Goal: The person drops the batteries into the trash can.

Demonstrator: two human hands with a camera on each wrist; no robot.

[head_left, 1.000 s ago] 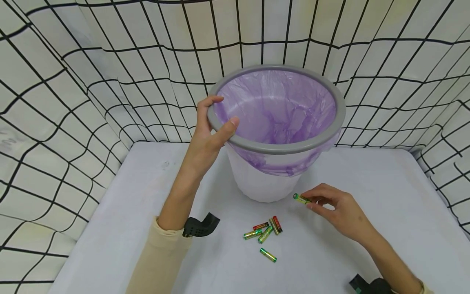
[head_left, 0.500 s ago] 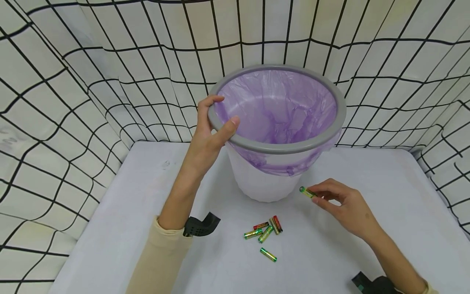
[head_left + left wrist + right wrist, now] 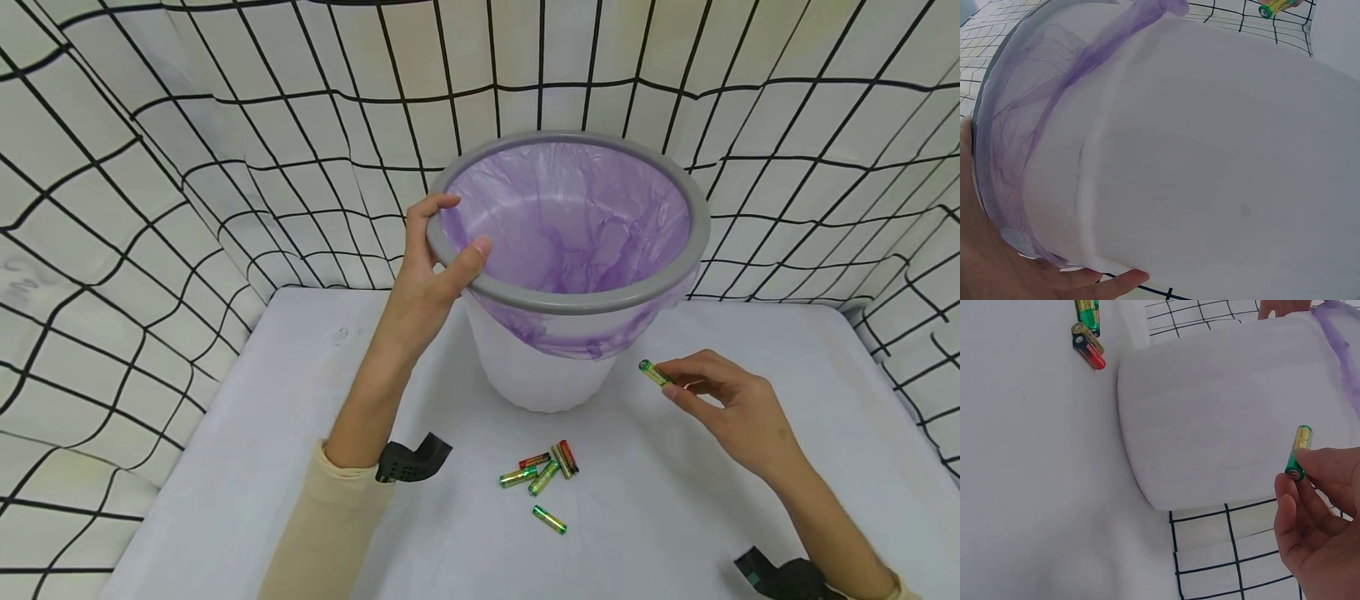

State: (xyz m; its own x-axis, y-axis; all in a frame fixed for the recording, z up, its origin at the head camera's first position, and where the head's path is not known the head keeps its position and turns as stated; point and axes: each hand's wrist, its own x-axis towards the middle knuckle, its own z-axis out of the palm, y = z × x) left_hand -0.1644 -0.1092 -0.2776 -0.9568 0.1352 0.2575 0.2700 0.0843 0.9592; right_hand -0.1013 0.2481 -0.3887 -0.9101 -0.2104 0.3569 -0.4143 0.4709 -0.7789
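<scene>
A white trash can (image 3: 536, 375) with a grey rim (image 3: 585, 302) and a purple liner bag (image 3: 562, 217) stands on the white table. My left hand (image 3: 427, 287) grips the rim at its left side, thumb over the edge. Between thumb and fingers, my right hand (image 3: 731, 408) pinches a green and gold battery (image 3: 654, 372), held above the table to the right of the can. The right wrist view shows the same battery (image 3: 1299, 453) in front of the can's white wall. In the left wrist view, the liner's twisted edge (image 3: 1079, 69) hangs over the outside of the can.
Several batteries (image 3: 543, 477), green-gold and red-black, lie in a loose group in front of the can. One green battery (image 3: 550, 519) lies apart, nearer me. White walls with a black wire grid (image 3: 315, 133) surround the table on the left, back and right.
My right hand has moved right and away from me, lifting the battery a little. The left hand keeps its grip on the rim, and the loose batteries lie as before.
</scene>
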